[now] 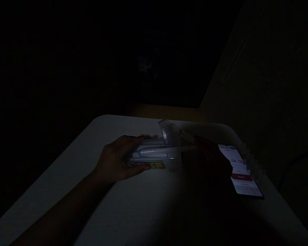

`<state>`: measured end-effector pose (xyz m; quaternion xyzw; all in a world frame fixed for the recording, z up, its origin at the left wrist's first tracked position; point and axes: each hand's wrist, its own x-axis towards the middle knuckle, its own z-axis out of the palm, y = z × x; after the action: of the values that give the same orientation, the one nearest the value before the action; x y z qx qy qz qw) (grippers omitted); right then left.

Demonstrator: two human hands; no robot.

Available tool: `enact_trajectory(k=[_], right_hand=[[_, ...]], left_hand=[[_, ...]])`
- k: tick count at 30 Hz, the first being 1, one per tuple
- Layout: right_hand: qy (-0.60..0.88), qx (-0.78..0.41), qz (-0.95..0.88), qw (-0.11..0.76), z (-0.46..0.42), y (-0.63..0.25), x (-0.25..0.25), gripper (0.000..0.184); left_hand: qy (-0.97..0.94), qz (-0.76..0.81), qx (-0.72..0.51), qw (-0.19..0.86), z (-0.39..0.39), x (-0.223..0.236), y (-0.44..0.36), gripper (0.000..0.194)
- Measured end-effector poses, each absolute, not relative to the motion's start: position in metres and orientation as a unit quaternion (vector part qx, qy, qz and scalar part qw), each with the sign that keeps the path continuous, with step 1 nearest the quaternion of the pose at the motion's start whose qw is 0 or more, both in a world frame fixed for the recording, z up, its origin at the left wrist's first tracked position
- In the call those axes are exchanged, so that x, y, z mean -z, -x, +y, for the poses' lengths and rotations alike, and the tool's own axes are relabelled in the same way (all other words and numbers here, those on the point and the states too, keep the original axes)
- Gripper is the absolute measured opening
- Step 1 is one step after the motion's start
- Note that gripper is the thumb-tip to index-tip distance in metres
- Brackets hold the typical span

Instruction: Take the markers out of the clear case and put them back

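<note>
The scene is very dark. My left hand (pixel 115 162) is wrapped round the left end of a clear plastic pack of pens (pixel 154 155) that lies on a white table (pixel 97 198). The pack has a yellow and red label along its near side, and its right end flap stands up open. My right hand (pixel 210 150) is only a faint dark shape just right of the pack's open end. Its fingers do not show clearly, and something thin and pale (pixel 187 137) lies by them.
A lit phone (pixel 242 171) lies on the table at the right, screen up, with a red bar on it. Beyond the table's far edge is a strip of brownish floor (pixel 166 111). A dim wall (pixel 267 85) rises on the right.
</note>
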<state>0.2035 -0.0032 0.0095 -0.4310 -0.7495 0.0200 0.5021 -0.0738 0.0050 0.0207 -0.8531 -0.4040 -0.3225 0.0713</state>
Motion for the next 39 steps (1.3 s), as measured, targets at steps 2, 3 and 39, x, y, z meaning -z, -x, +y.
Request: enact_trajectory(k=[2, 3, 39], right_hand=[[0.436, -0.023, -0.745, 0.504, -0.003, -0.203, -0.009, 0.033], [0.441, -0.025, -0.742, 0.505, -0.003, -0.203, -0.009, 0.033], [0.506, 0.032, -0.766, 0.395, 0.007, -0.211, -0.010, 0.030]], left_hand=[[0.852, -0.406, 0.321, 0.072, 0.005, -0.021, 0.074, 0.069], [0.852, -0.407, 0.321, 0.072, 0.005, -0.021, 0.074, 0.069], [0.860, -0.403, 0.298, 0.095, 0.006, -0.018, 0.076, 0.068]])
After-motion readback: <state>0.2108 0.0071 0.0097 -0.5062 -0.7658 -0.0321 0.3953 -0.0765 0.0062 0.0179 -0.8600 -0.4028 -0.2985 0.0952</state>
